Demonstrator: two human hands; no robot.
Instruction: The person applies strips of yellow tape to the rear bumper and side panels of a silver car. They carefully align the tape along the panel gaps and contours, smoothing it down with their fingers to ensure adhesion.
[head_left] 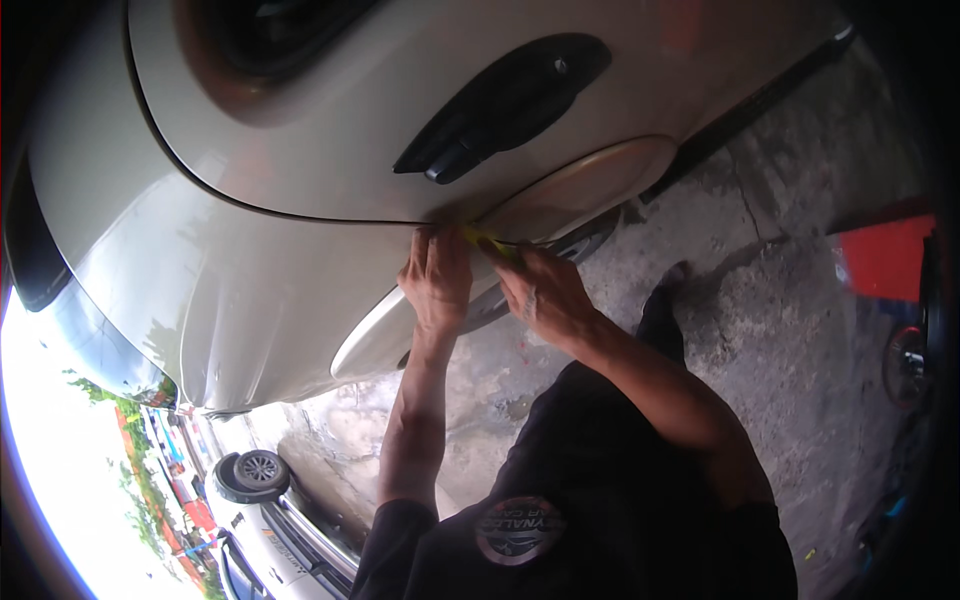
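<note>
The pale, glossy car body [260, 265] fills the upper left, with a dark door gap [290, 215] curving across it. My left hand [437, 275] is against the panel at the end of this gap, its fingers bent and pressed together; what lies under the fingertips is hidden. Just to its right, my right hand [545, 295] pinches a small bright yellow piece [478, 236] that lies along the gap. Its exact kind cannot be told. Above both hands is the black door handle [510, 105].
The wheel-arch flare [365, 335] and a tire lie below my hands. Stained concrete [740, 340] stretches to the right, where a red object [885, 258] stands. Another white car [285, 535] is parked at lower left. My dark shoe [677, 275] is near the tire.
</note>
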